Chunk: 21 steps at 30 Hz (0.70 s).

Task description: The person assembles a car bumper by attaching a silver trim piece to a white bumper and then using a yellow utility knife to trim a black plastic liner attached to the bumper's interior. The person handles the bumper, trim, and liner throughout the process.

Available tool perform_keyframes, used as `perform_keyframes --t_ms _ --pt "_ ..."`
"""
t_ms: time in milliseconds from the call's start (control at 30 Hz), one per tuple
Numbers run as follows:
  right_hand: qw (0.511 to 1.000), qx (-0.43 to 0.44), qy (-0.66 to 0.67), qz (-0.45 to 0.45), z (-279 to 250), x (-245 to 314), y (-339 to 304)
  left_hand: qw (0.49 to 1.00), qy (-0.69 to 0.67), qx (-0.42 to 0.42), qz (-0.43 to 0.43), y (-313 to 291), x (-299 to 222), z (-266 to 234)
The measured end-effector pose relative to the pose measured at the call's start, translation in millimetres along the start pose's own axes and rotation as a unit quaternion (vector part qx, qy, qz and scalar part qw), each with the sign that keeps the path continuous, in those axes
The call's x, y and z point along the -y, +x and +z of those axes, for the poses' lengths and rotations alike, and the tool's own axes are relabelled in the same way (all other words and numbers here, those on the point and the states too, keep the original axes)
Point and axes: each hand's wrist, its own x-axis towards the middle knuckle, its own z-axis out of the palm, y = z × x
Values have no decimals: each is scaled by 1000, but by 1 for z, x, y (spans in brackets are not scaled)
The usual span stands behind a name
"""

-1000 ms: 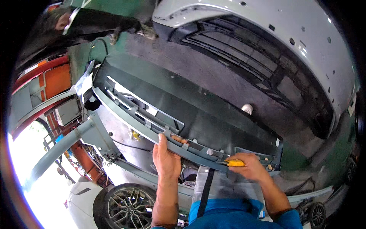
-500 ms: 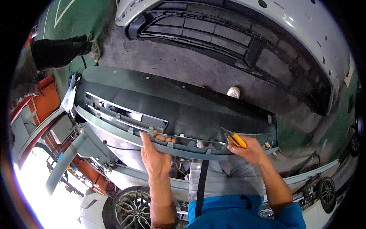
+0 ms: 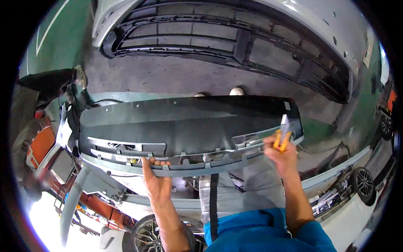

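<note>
A long dark grey plastic bumper panel [image 3: 197,119] lies crosswise before me, with slotted openings along its near side. My left hand [image 3: 158,185] is closed round the near rim, left of the middle, thumb below and fingertips showing over the edge. In my right hand [image 3: 282,158] is a yellow utility knife [image 3: 283,140]. Its pale blade points away from me, over the right end of the panel, beside a narrow opening [image 3: 256,138]. Whether the blade touches the panel I cannot tell.
Beyond the panel, a large light-coloured car bumper with a black grille [image 3: 197,35] lies on the floor. Another person [image 3: 31,109] is at the far left. A grey post [image 3: 75,201] and car wheels [image 3: 363,185] flank my legs.
The panel has turned, its right end swinging away from me. My right hand has moved right and away, tilting the knife from leftward to nearly straight ahead. My left hand keeps its hold.
</note>
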Motion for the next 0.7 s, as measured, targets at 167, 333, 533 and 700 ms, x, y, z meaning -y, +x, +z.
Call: perform_keyframes --t_ms 167,333,533,700 --pt "995 -71 68 7 -58 11 -28 999 -27 0 -26 7 -1 -14" --pt "987 -116 109 31 -81 -5 -47 999 -8 -44 -26 18 5 -29" --pt "991 -60 5 117 -71 -23 -44 998 -16 -42 -52 26 28 -29" --pt "994 -27 -49 98 -46 -37 -23 996 -30 -52 -64 39 61 -20"
